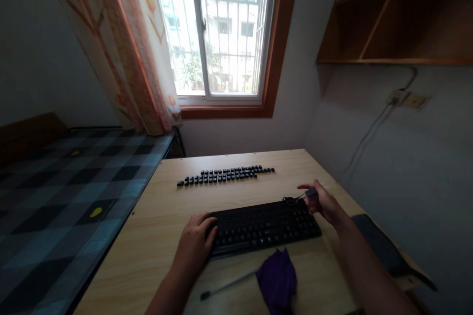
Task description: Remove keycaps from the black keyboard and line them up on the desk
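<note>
A black keyboard [254,229] lies on the wooden table, slightly angled. My left hand [195,237] grips its left end, with the thumb over the edge. In my right hand [325,203] is a wire keycap puller [311,192] with a small dark handle, pinched between the fingers. Its wire end points left, over the keyboard's upper right corner, beside a dark cable bundle [287,200]. Whether the wires touch a key is too small to tell. Farther back, several loose black keycaps [226,176] stand in rows on the table.
Nearest me lie a purple cloth [277,278] and a thin rod with a dark tip [229,284]. A bed with a checked cover [121,172] borders the table's left side. On the right, a dark seat-like object [380,243] sits by the wall, beneath a wooden shelf [414,24].
</note>
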`<state>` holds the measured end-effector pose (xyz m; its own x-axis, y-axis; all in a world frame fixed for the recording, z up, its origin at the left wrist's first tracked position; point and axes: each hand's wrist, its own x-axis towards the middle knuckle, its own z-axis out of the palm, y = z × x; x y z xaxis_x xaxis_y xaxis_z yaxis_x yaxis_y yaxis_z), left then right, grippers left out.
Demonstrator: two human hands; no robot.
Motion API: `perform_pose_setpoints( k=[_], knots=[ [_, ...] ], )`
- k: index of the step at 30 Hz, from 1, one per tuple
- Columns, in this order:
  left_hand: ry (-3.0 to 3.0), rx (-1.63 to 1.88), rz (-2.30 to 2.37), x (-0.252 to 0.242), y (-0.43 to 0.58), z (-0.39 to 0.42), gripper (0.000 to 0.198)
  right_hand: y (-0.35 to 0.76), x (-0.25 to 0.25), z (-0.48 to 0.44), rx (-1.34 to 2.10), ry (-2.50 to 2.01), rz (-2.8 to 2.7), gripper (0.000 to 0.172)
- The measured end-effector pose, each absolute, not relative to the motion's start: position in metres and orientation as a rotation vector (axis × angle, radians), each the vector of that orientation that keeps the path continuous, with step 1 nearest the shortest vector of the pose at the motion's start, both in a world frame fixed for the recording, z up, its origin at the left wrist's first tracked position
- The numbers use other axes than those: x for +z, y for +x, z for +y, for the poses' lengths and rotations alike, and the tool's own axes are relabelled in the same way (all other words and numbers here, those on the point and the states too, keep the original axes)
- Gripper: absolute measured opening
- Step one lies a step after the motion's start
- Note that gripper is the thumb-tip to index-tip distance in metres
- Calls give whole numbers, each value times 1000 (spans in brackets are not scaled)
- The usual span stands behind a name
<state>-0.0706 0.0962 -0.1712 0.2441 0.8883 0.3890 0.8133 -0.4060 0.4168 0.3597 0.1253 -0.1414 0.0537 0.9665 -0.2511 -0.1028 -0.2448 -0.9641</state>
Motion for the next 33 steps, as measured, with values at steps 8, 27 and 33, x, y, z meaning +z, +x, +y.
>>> perform_pose_setpoints(
  k=[8, 27, 33],
  knots=[
    [2357, 847, 1625, -175, -71, 99, 28, 342, -172, 103, 1067, -1392, -1094, 47],
    [2409, 812, 1647, -170, -68, 97, 26, 335, -183, 120, 840, -1633, -1420, 49],
    [2405, 812, 1641, -173, -68, 99, 25, 326, -189, 102, 545, -1591, -1607, 49]
  ],
)
